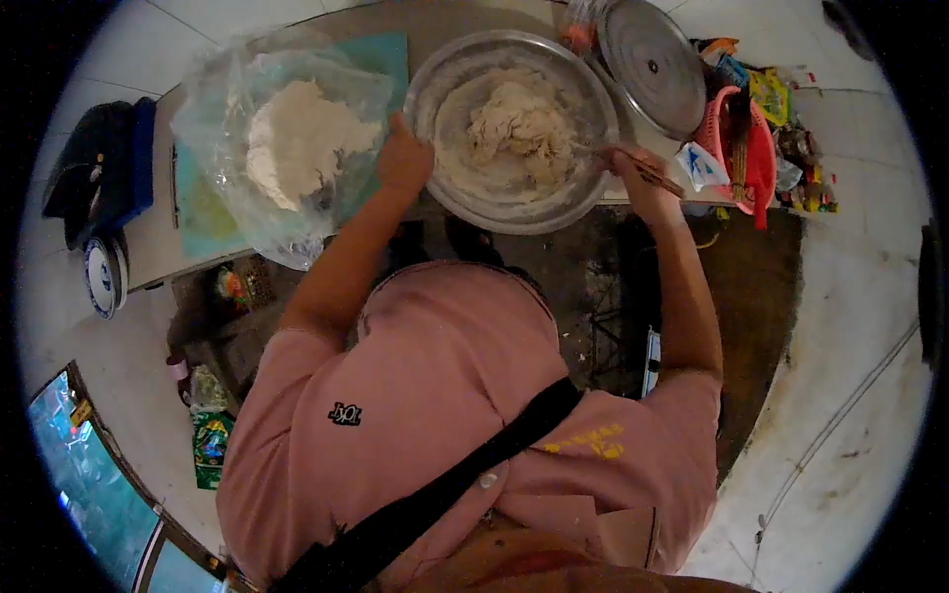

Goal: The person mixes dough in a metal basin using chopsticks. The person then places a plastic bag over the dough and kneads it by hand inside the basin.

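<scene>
A wide metal basin [427, 183] sits at the front edge of the counter. Inside it lies a rough, shaggy lump of dough [519, 124], with loose flour and wet smears around it. My left hand [405, 160] is closed at the basin's left rim; some of its fingers are hidden. At the right rim, my right hand [643, 180] grips a pair of chopsticks [654, 178], whose far ends reach over the rim toward the dough. Left of the basin, a clear plastic bag [222, 138] lies spread out with a heap of white flour [301, 143] on it.
Under the bag is a teal cutting board [390, 54]. A round metal lid [652, 69] rests behind the basin on the right. Farther right are a pink basket [761, 163] and several colourful packets [771, 94]. A dark blue item [109, 168] stands at the counter's left end.
</scene>
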{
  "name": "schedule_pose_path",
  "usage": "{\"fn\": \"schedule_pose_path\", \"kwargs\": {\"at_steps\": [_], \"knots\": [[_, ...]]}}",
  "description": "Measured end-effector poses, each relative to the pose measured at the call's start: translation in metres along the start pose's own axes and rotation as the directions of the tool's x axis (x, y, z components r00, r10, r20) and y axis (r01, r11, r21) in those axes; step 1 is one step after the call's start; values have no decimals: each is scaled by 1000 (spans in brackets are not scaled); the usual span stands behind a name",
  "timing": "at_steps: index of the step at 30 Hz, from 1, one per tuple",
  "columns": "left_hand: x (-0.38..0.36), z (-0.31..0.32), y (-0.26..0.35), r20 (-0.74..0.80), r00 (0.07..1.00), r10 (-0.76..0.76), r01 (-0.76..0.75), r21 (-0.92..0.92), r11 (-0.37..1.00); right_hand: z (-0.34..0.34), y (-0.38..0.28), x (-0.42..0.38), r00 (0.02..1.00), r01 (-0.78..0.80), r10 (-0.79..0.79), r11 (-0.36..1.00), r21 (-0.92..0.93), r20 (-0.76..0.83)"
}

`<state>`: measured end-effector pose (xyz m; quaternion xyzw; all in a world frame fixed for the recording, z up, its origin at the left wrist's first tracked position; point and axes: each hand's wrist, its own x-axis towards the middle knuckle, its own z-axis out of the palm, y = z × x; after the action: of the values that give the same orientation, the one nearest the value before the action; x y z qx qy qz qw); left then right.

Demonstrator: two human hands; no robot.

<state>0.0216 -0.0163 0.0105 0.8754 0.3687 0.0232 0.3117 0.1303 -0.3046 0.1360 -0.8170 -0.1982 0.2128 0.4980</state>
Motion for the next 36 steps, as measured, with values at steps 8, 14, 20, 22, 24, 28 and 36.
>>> {"fn": "schedule_pose_path", "kwargs": {"at_steps": [8, 14, 20, 22, 24, 28, 36], "knots": [[5, 17, -9, -24, 1000, 13, -13, -7, 1000, -14, 35, -12, 979, -132, 151, 982, 134, -137], [14, 34, -33, -50, 991, 127, -126, 25, 992, 15, 90, -23, 967, -255, 238, 919, 300, 95], [5, 9, -10, 18, 997, 68, -69, 20, 997, 89, 69, -18, 948, -199, 315, 684, 702, -38], [10, 22, -27, 37, 987, 153, -156, 86, 984, 87, 50, -6, 935, -64, 295, 684, 726, -195], [2, 6, -10, 26, 995, 94, -94, -5, 996, 77, 28, -1, 932, 21, 228, 743, 669, -283], [-4, -1, -1, 1, 999, 48, -48, -74, 996, 68, 11, -4, 990, -22, 80, 907, 420, -120], [2, 10, -10, 40, 998, 40, -42, 51, 998, 150, 65, 1, 921, 389, -358, 874, -292, 155]]}}
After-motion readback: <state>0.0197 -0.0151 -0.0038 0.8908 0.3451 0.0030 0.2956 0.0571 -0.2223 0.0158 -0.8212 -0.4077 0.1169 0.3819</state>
